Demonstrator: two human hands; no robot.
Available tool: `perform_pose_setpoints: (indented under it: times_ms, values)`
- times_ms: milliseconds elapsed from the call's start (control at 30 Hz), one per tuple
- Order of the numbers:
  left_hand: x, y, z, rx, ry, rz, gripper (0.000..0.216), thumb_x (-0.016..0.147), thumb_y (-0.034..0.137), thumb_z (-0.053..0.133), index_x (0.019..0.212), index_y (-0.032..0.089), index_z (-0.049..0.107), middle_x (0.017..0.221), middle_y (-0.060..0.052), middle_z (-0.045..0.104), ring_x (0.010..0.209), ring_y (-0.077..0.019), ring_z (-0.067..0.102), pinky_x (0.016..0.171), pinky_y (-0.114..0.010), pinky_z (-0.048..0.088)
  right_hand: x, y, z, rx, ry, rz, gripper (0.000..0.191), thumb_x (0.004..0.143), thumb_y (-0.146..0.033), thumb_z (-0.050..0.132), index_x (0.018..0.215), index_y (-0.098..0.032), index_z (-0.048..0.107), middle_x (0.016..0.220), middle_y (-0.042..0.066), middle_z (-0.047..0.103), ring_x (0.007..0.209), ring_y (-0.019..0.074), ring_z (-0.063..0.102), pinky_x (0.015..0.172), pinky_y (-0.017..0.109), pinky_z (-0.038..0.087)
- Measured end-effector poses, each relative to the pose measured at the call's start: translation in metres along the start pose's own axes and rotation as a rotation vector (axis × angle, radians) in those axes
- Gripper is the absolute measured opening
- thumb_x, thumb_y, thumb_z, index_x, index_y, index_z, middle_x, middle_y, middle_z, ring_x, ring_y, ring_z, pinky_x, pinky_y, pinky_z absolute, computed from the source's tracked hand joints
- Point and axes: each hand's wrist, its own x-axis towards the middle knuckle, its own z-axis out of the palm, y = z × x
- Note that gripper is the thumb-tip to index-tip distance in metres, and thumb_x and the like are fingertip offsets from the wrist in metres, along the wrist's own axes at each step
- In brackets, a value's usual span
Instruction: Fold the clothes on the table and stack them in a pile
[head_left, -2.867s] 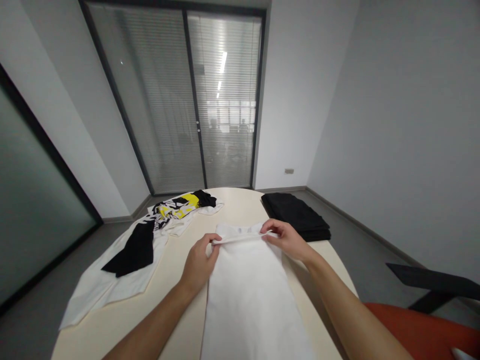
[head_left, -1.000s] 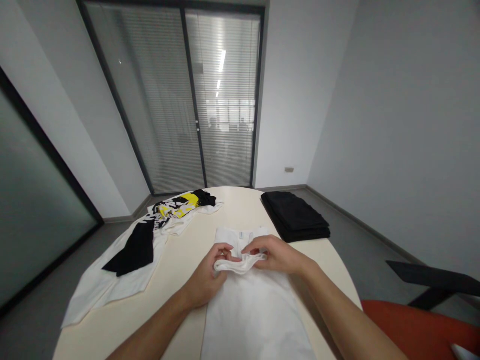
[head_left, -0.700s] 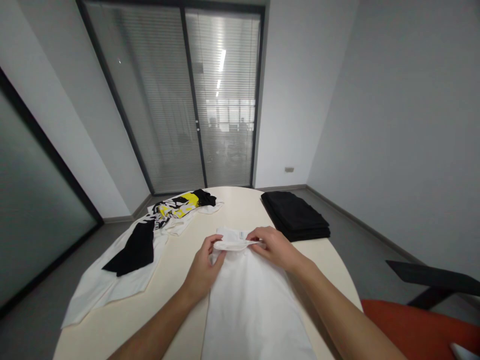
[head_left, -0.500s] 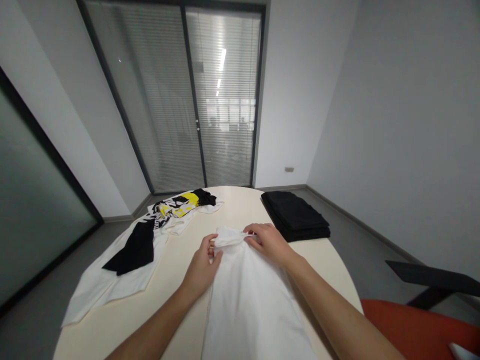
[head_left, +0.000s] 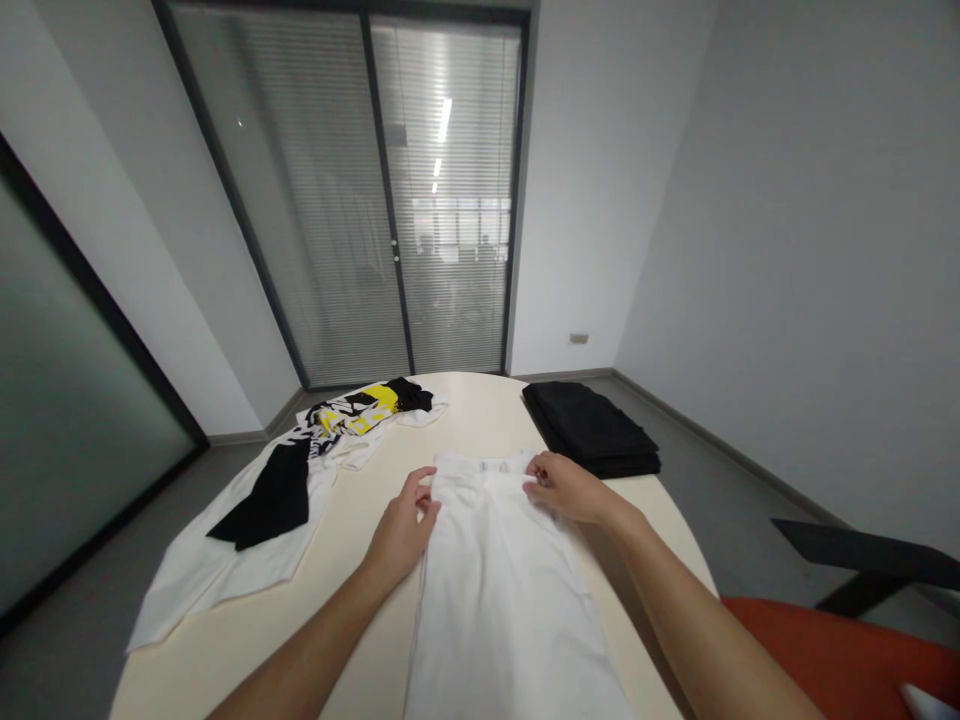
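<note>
White pants [head_left: 499, 580] lie lengthwise on the table, waistband at the far end, with the near part running out of the bottom of view. My left hand [head_left: 401, 528] is closed in a pinch on the left corner of the waistband. At the right corner, my right hand [head_left: 571, 488] pinches the waistband between thumb and fingers. The waistband stretches fairly straight between both hands, and soft creases run down the cloth below it.
Folded black clothes [head_left: 589, 430] are stacked at the table's right. Along the left edge lie loose white garments [head_left: 247, 575], a black piece [head_left: 274, 500] and a yellow-black-white printed one [head_left: 352, 412]. The round table [head_left: 469, 405] has a red chair [head_left: 817, 650] at its right.
My right hand has moved to the right along the waistband, and the bunched waistband is now spread wider and flatter. My left hand has stayed at the left corner.
</note>
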Motion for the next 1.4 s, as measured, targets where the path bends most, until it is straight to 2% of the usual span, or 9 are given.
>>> perform_pose_setpoints:
  times_ms: [133,300,500,667,767,867,967,1200,1400]
  values:
    - [0.006,0.017,-0.006,-0.033,0.085,0.045,0.036,0.090,0.032,0.054,0.125,0.021,0.052,0.096,-0.005,0.073,0.080,-0.0177,0.066,0.075,-0.029,0.048,0.000,-0.005,-0.004,0.117,0.039,0.022,0.013,0.085,-0.032,0.060,0.089,-0.020,0.061,0.074,0.000,0.064,0.063,0.0138,0.054,0.060,0.025,0.037]
    - [0.026,0.018,-0.008,-0.015,0.266,0.102,0.032,0.092,0.034,0.054,0.121,0.020,0.057,0.115,-0.011,0.070,0.100,-0.0211,0.067,0.079,-0.030,0.050,0.010,-0.003,0.002,0.246,0.349,-0.003,0.028,0.093,-0.038,0.050,0.112,-0.020,0.059,0.094,0.003,0.066,0.069,0.0141,0.055,0.069,0.028,0.043]
    - [0.030,-0.016,0.003,0.019,0.002,0.054,0.051,0.089,0.029,0.058,0.138,0.020,0.051,0.117,-0.011,0.071,0.107,-0.0223,0.067,0.097,-0.039,0.049,0.019,0.011,0.025,0.223,0.224,0.054,0.048,0.085,-0.026,0.056,0.133,-0.018,0.051,0.113,0.009,0.066,0.072,0.0138,0.057,0.077,0.030,0.048]
    - [0.032,-0.017,0.003,0.143,0.054,0.120,0.032,0.086,0.018,0.051,0.112,0.019,0.070,0.115,-0.010,0.072,0.110,-0.0235,0.064,0.106,-0.044,0.044,0.019,0.010,0.017,0.265,0.357,0.019,0.039,0.085,-0.022,0.052,0.122,-0.017,0.060,0.116,0.009,0.066,0.082,0.0163,0.059,0.085,0.032,0.048]
    - [0.037,-0.013,0.003,0.056,0.133,0.163,0.036,0.088,0.018,0.047,0.117,0.018,0.068,0.131,-0.010,0.065,0.125,-0.0215,0.057,0.114,-0.042,0.037,0.021,0.011,0.016,0.262,0.446,0.001,0.036,0.085,-0.024,0.052,0.119,-0.017,0.061,0.116,0.009,0.066,0.088,0.0179,0.060,0.088,0.033,0.048]
    - [0.038,-0.016,0.006,0.024,0.135,0.093,0.051,0.084,0.021,0.057,0.135,0.017,0.057,0.139,-0.012,0.058,0.123,-0.0216,0.057,0.112,-0.041,0.039,0.023,0.016,0.023,0.266,0.390,0.057,0.042,0.084,-0.024,0.054,0.126,-0.016,0.057,0.115,0.010,0.065,0.080,0.0160,0.060,0.084,0.032,0.049]
    - [0.033,-0.019,0.009,0.073,0.098,0.047,0.059,0.083,0.021,0.061,0.141,0.017,0.050,0.127,-0.013,0.066,0.110,-0.0216,0.063,0.104,-0.041,0.044,0.022,0.020,0.029,0.244,0.307,0.108,0.046,0.083,-0.022,0.056,0.129,-0.017,0.054,0.115,0.009,0.065,0.074,0.0139,0.059,0.082,0.031,0.049]
    - [0.026,-0.017,0.004,0.379,0.140,0.016,0.042,0.087,0.021,0.062,0.129,0.020,0.054,0.099,-0.006,0.072,0.094,-0.0230,0.065,0.090,-0.038,0.048,0.021,0.020,0.028,0.201,0.318,0.228,0.056,0.084,-0.026,0.061,0.137,-0.014,0.044,0.102,0.007,0.067,0.072,0.0154,0.063,0.077,0.029,0.049]
    - [0.023,-0.001,-0.001,0.461,0.034,0.013,0.038,0.086,0.018,0.062,0.123,0.019,0.055,0.094,-0.004,0.071,0.092,-0.0223,0.064,0.084,-0.032,0.045,0.016,0.019,0.026,0.148,0.158,0.245,0.045,0.080,-0.025,0.070,0.122,-0.016,0.055,0.093,0.007,0.070,0.081,0.0190,0.066,0.078,0.030,0.048]
